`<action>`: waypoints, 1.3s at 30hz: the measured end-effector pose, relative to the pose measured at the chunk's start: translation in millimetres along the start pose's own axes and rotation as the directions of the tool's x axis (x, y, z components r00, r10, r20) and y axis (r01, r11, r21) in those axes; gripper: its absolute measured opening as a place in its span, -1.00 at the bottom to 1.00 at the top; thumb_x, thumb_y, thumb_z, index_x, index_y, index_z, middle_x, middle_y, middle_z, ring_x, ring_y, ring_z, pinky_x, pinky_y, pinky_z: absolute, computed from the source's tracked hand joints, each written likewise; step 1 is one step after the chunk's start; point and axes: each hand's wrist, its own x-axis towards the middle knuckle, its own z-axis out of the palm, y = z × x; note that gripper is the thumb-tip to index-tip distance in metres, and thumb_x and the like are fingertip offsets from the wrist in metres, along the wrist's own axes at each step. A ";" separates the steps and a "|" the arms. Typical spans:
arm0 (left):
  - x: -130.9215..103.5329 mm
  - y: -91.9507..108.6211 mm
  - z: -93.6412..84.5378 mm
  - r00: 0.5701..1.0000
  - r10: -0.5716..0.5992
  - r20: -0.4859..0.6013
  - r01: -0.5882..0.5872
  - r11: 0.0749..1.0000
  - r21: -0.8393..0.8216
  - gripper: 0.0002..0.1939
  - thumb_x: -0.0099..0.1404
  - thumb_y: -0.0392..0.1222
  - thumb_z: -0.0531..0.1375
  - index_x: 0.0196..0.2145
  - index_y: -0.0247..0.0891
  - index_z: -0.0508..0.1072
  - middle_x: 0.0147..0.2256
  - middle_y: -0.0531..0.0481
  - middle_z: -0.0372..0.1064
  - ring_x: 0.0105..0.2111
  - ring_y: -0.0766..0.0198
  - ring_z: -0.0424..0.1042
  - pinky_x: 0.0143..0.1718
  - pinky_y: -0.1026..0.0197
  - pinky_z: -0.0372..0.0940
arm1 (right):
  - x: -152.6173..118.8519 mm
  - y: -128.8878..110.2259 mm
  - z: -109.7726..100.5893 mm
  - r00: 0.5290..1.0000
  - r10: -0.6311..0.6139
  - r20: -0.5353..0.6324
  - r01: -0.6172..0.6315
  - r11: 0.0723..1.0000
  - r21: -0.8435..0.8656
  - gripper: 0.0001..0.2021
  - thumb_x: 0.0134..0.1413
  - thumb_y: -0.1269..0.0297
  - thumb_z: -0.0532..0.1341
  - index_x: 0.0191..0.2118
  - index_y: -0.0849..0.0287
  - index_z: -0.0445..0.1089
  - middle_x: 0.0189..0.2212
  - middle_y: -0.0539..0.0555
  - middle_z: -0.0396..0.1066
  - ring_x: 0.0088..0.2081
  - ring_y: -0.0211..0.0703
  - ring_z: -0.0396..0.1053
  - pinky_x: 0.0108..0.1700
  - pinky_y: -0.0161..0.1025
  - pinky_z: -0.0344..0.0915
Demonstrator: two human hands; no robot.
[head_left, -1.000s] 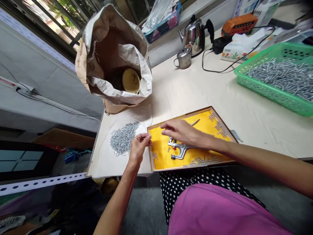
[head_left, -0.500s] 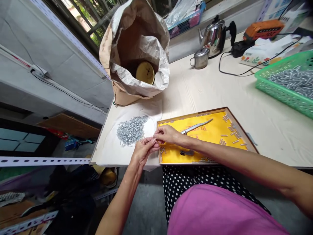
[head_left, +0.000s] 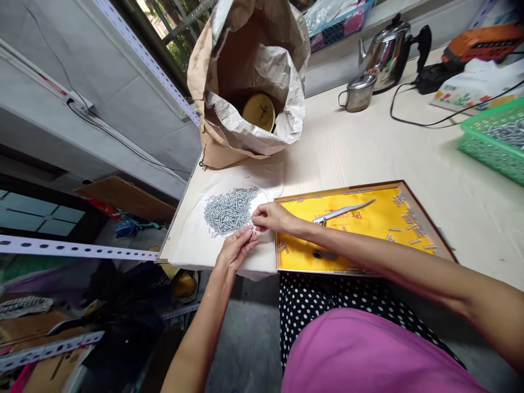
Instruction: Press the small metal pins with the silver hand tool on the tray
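My left hand (head_left: pixel 238 246) is closed in a pinch at the near right side of a pile of small silvery metal pins (head_left: pixel 229 212). A tiny metal pin seems to show at its fingertips. Right beside it, my right hand (head_left: pixel 268 217) has its fingers pressed together over the left edge of the tray; what they hold, if anything, is hidden. The pile lies on a white cloth (head_left: pixel 190 240). Under my right forearm is a shallow yellow-lined tray (head_left: pixel 298 262), with pins scattered at its sides and a long silvery tool (head_left: pixel 347 209) with a curved tip lying in it.
A large paper sack (head_left: pixel 216 147) with a round yellowish thing inside stands behind the pile. At the back are a metal cup (head_left: pixel 360 94), a kettle (head_left: pixel 388 54) and an orange power tool (head_left: pixel 483 42) with a cable. A green basket (head_left: pixel 491 147) of metal parts stands right.
My hands have moved from the tray's left edge toward the pile and have come slightly apart. The whole view has shifted, so the table things appear farther right.
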 end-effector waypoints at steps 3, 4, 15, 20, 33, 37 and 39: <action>-4.0 3.3 2.8 0.990 0.093 -0.104 -0.085 0.993 0.079 -0.80 0.20 -0.46 0.37 -0.23 -0.42 0.47 -0.50 0.01 0.50 -0.56 0.41 0.50 -0.45 0.41 0.48 | -3.9 -18.7 -16.1 0.983 -0.177 -0.058 0.158 0.958 -0.241 -0.84 0.09 0.47 0.26 -0.18 0.25 0.50 -0.19 0.16 0.54 -0.23 -0.18 0.44 -0.12 -0.22 0.31; -7.8 2.2 5.4 0.988 0.122 -0.097 -0.111 0.988 0.108 -0.76 0.16 -0.43 0.41 -0.23 -0.42 0.47 -0.48 0.00 0.51 -0.56 0.40 0.50 -0.46 0.40 0.48 | -12.2 -23.2 -25.1 0.966 -0.257 -0.044 0.223 0.903 -0.366 -0.79 0.11 0.44 0.26 -0.10 0.26 0.50 -0.13 0.19 0.53 -0.18 -0.15 0.44 -0.09 -0.20 0.30; -30.8 -52.0 95.1 0.952 0.098 0.288 -0.212 0.894 0.396 -0.59 -0.10 -0.02 0.52 -0.41 -0.38 0.56 -0.47 -0.03 0.50 -0.52 0.35 0.43 -0.46 0.31 0.37 | -199.3 50.7 -125.6 0.974 -0.227 -0.019 0.078 0.411 -0.909 -0.83 0.28 0.22 0.23 -0.14 0.19 0.50 -0.25 0.15 0.44 -0.20 -0.04 0.34 -0.18 -0.15 0.17; -17.1 -63.8 112.7 0.953 0.067 0.294 -0.226 0.804 0.550 -0.62 -0.02 0.05 0.45 -0.47 -0.36 0.55 -0.55 0.02 0.43 -0.58 0.40 0.32 -0.54 0.35 0.24 | -209.5 72.9 -127.3 0.978 -0.201 -0.055 0.030 0.397 -0.918 -0.93 0.26 0.32 0.25 -0.23 0.18 0.47 -0.30 0.11 0.41 -0.24 -0.07 0.30 -0.23 -0.18 0.09; -6.8 -63.7 116.0 0.972 -0.020 0.236 -0.175 0.608 0.775 -0.48 -0.12 0.26 0.39 -0.59 -0.32 0.47 -0.69 0.11 0.21 -0.68 0.45 0.07 -0.65 0.33 -0.09 | -208.0 80.5 -122.6 0.956 -0.276 -0.104 0.033 0.451 -0.892 -0.89 0.31 0.40 0.14 -0.27 0.16 0.39 -0.34 0.07 0.39 -0.29 -0.11 0.27 -0.24 -0.18 0.04; -8.1 -60.5 117.8 0.972 -0.044 0.231 -0.171 0.543 0.822 -0.44 -0.13 0.31 0.38 -0.61 -0.31 0.45 -0.67 0.11 0.20 -0.65 0.45 0.04 -0.61 0.33 -0.14 | -208.5 80.0 -122.0 0.948 -0.298 -0.115 0.042 0.473 -0.880 -0.88 0.31 0.41 0.14 -0.27 0.16 0.38 -0.36 0.06 0.38 -0.30 -0.12 0.26 -0.24 -0.18 0.01; -10.2 -57.7 119.0 0.969 -0.056 0.241 -0.178 0.520 0.836 -0.43 -0.12 0.33 0.37 -0.63 -0.31 0.43 -0.67 0.11 0.18 -0.64 0.45 0.03 -0.60 0.32 -0.15 | -208.5 79.9 -122.1 0.946 -0.302 -0.116 0.042 0.471 -0.881 -0.87 0.32 0.41 0.12 -0.28 0.15 0.37 -0.36 0.06 0.39 -0.30 -0.12 0.25 -0.24 -0.17 -0.01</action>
